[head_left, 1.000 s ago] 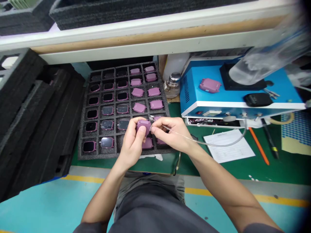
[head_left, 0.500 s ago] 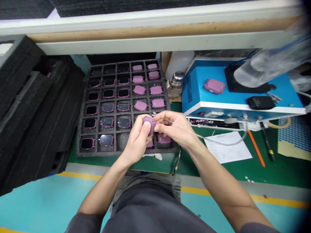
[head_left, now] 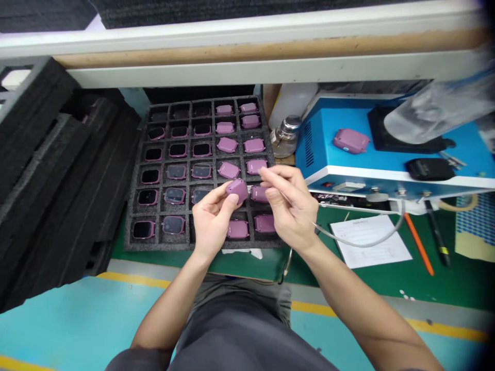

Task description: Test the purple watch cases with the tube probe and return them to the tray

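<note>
A purple smartwatch body (head_left: 238, 190) is pinched between the thumb and fingers of my left hand (head_left: 210, 220), above the black foam tray (head_left: 159, 247). My right hand (head_left: 293, 207) is just to its right, slightly apart, with thumb and fingers closed. A thin clear tube (head_left: 358, 245) runs into that hand from the blue box; its tip is hidden by the fingers. Below both hands, the tray's compartments hold smartwatch bodies. Those on the left lie with dark screens up, while the right columns show purple backs, such as a watch body (head_left: 236, 229) near the front.
On the right, a blue box (head_left: 317, 134) carries another purple watch body (head_left: 351, 140) and a black stand. A glass bottle (head_left: 285, 138) stands between tray and box. Paper (head_left: 371, 241), an orange stick (head_left: 419, 243) and a black pen lie at right. Foam trays (head_left: 73, 190) are stacked left.
My right hand has drawn away from the watch body and turned, its fingertips now pointing up and left. The left hand still holds the watch body, now tilted. The view has shifted slightly.
</note>
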